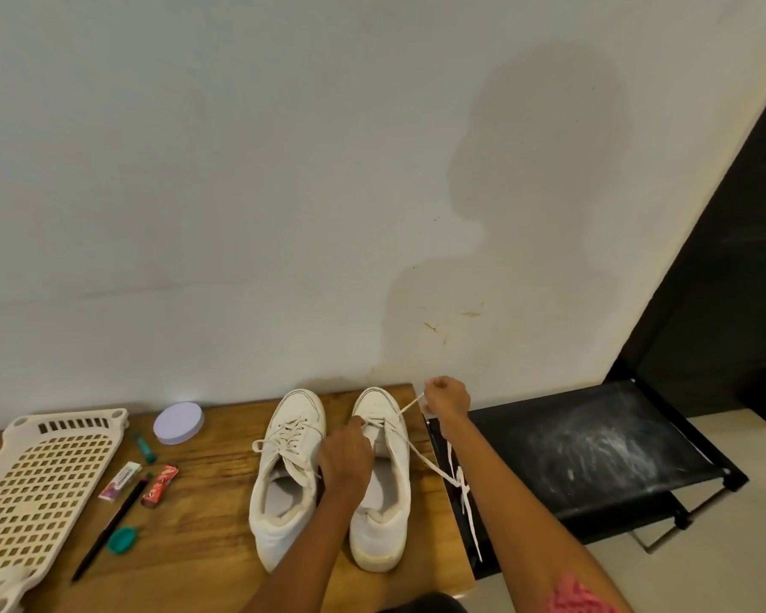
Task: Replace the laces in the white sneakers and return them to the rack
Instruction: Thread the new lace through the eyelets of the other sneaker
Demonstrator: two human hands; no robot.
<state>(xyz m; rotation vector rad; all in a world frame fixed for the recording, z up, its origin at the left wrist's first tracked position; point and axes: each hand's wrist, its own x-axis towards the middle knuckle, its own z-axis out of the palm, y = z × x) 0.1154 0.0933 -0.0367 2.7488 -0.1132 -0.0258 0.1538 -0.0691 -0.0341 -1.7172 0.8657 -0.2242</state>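
Two white sneakers stand side by side on the wooden surface (204,524), toes toward the wall. The right sneaker (383,484) is the landmark. Its lace (434,468) is pinched near the front eyelets by the left hand (345,457), whose grip is curled on it. Beyond the toe, the right hand (445,398) is clenched around the lace's other end, drawn taut. A loose length hangs past the surface's edge. The left sneaker (286,475) is seen just beside the landmark, fully laced. A black rack (593,453) stands further to its right.
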